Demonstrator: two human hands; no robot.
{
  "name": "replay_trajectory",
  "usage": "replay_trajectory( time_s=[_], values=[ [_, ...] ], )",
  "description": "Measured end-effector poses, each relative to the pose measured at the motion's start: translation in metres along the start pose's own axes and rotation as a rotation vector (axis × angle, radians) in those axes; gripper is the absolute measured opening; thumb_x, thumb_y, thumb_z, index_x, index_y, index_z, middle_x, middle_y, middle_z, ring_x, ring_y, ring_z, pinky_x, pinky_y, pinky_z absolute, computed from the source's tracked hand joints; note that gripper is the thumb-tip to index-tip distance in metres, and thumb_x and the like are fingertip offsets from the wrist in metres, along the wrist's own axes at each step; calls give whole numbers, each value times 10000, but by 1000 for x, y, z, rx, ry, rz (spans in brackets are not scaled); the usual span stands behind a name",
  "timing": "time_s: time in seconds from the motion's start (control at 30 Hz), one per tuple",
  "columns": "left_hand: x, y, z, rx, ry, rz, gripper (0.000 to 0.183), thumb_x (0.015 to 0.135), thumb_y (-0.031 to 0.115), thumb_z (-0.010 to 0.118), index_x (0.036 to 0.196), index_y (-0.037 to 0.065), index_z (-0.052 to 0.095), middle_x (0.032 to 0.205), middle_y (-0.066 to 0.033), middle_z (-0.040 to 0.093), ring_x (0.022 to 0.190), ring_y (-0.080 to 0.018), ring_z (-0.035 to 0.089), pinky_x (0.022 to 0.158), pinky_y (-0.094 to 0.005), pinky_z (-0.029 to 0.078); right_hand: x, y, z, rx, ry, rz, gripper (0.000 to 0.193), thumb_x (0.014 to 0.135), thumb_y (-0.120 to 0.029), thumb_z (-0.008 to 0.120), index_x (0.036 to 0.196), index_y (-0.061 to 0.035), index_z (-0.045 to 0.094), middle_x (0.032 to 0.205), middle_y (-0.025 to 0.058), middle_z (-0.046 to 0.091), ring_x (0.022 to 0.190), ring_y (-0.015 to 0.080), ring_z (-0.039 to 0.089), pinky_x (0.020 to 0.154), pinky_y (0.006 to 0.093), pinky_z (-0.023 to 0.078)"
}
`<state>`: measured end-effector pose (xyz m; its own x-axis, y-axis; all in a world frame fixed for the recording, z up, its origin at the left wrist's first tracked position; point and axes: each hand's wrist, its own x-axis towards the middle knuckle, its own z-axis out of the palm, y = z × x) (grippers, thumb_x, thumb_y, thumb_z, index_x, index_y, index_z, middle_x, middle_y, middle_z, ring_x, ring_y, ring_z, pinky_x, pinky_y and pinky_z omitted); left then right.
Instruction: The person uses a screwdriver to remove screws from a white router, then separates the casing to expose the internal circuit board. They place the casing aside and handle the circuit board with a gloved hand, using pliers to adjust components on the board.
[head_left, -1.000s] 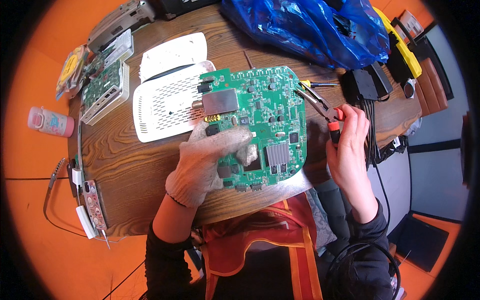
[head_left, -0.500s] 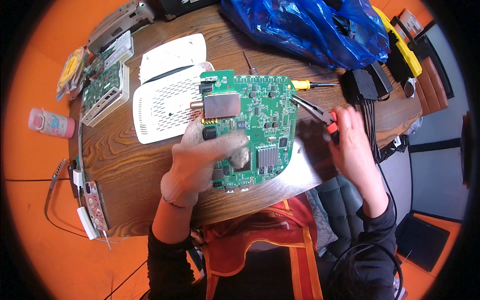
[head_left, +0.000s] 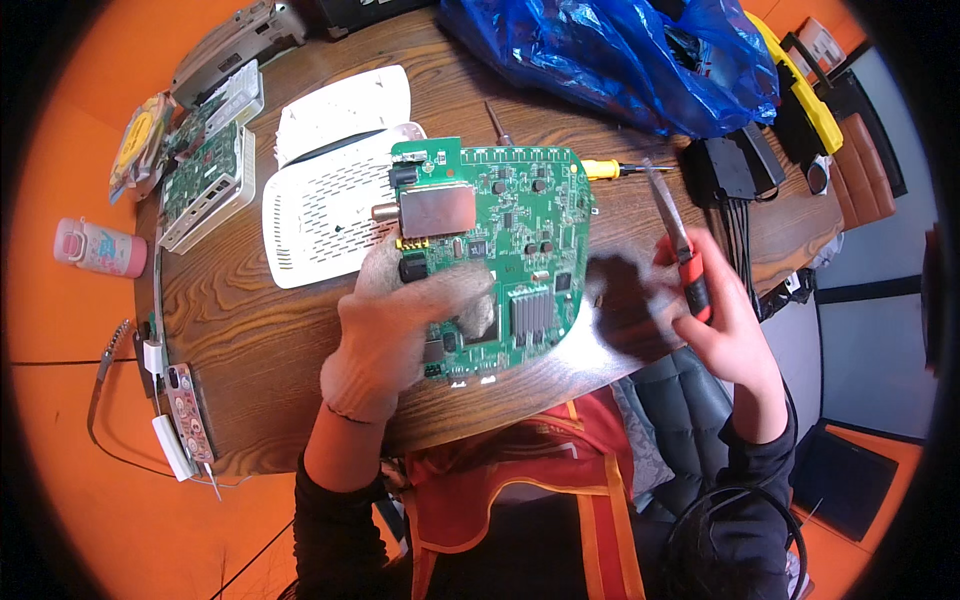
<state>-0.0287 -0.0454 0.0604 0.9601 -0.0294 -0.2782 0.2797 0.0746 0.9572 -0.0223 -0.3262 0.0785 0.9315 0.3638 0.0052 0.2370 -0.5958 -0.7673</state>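
Observation:
My left hand (head_left: 385, 320), in a pale work glove, holds a green circuit board (head_left: 515, 240) tilted up above the table. Its gloved fingers close over the board's left part, hiding some components. A silver metal shield box (head_left: 437, 211) and a grey finned heatsink (head_left: 533, 318) stand out on the board. At the right edge, a small light-coloured part (head_left: 594, 211) sticks out. My bare right hand (head_left: 725, 310) grips long-nose pliers (head_left: 692, 270) by their red and black handles. The pliers' jaws point up and away, apart from the board.
Behind the board lie white vented casings (head_left: 325, 220) and a yellow-handled screwdriver (head_left: 600, 169). A blue plastic bag (head_left: 610, 60) fills the far side; black power adapters (head_left: 722, 172) with cables sit at right. More opened devices (head_left: 210, 185) and a pink cup (head_left: 100, 247) are at left.
The pliers have left the board's right edge, moving right and turning upright in my right hand. The board has shifted slightly left with my left hand.

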Motion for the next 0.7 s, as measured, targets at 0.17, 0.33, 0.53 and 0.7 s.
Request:
replay_trajectory(
  time_s=[0.17,0.33,0.53,0.7],
  values=[
    [-1,9,-3,-130,-100,-74,362,758,87,599,1079,-61,524,895,-101,630,724,-146,611,639,-239,501,8,17,-5,-533,214,-181,615,569,106,591,1152,-17,437,1120,177,425,1088,376,415,935,408,366],
    [2,3,-1,-197,-104,-111,353,747,84,614,1070,-34,532,897,-78,619,735,-134,597,628,-230,492,7,22,-10,-613,208,-228,604,568,122,612,1131,-23,447,1113,177,433,1080,373,422,921,412,377],
    [4,5,-6,-239,-221,-183,400,745,122,689,1094,-8,542,832,-31,607,685,-99,573,585,-227,481,14,22,-16,-838,186,-308,392,705,80,552,1074,-30,483,1078,137,479,1054,334,461,815,378,453],
    [3,1,-8,-101,-183,-206,453,693,115,611,1116,-26,532,891,-74,619,755,-152,606,663,-255,499,17,19,-21,-1113,199,-389,240,802,-89,545,1038,-91,505,1028,84,511,1022,258,504,850,437,433]
  ],
)
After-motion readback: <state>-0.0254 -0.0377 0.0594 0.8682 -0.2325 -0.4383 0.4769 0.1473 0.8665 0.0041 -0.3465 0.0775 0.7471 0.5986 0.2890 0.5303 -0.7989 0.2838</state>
